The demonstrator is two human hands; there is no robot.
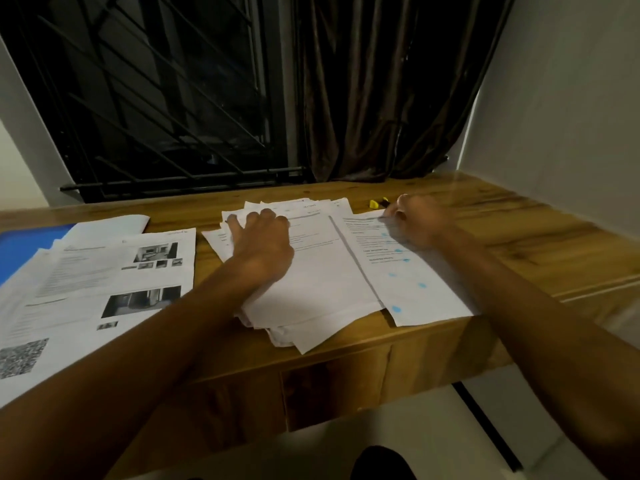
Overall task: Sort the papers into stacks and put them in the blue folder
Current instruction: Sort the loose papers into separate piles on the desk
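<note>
A loose pile of white papers [322, 282] lies in the middle of the wooden desk [519, 230]. My left hand [263, 242] rests on the pile's left part with its fingers bent over the sheets. At the pile's right lies a single sheet with blue marks [415, 289]; my right hand [414, 220] pinches its far corner. A stack of printed pages with photos [104, 282] sits at the left. The blue folder [20, 247] lies under that stack at the far left, mostly hidden.
A yellow highlighter [375, 203] lies on the desk just beyond my right hand. A barred window [156, 98] and a dark curtain [381, 91] stand behind the desk. A white wall [571, 116] closes the right side. The pile overhangs the desk's front edge.
</note>
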